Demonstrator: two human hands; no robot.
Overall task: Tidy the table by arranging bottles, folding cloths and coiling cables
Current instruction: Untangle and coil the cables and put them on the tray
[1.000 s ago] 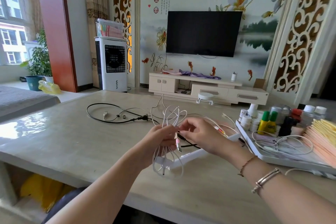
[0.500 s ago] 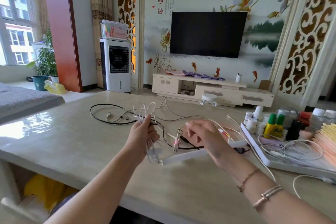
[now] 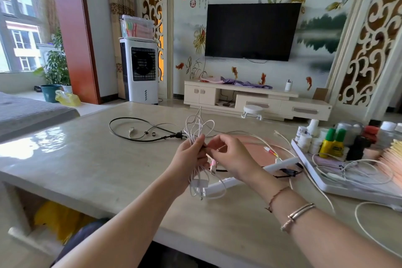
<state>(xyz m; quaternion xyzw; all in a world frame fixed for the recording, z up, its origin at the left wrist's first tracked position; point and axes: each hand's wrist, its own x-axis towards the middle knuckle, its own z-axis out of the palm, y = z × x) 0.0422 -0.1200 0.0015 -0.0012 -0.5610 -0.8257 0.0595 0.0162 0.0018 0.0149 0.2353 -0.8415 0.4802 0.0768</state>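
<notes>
The left hand [image 3: 191,154] kept a clenched grip round a bundle of thin white cable [image 3: 199,135], fingers curled about its waist so the loops fanned out above the fist and the plug ends hung below, just above the counter [image 3: 87,159]. That hold looked meant to keep the finished loops from springing apart while more cable was fed in. The right hand [image 3: 230,154], just beside it, pinched a strand between thumb and fingertips, apparently guiding the free length toward the bundle; the rest of that length trailed off to the right across the counter.

Further left, and well apart from the hands, a black cord [image 3: 139,128] lay in a loose, sprawling figure on the counter, its plug pointing toward the bundle; it had not yet been coiled. The counter itself was pale, smooth and glossy, catching window light on its left side.

Below the hands a long white bar [image 3: 226,183], possibly a power strip, lay slantwise on the counter. To the right stood a flat white tray [image 3: 313,172] with a low rim, holding more slack white wire. At its far edge small bottles [image 3: 330,143] were crowded upright together, two yellow with green caps, others white or dark. At the extreme right a fanned stack of pink and yellow cloths [image 3: 389,154] showed soft, layered edges. Judging by this, the cable work was partly done.
</notes>
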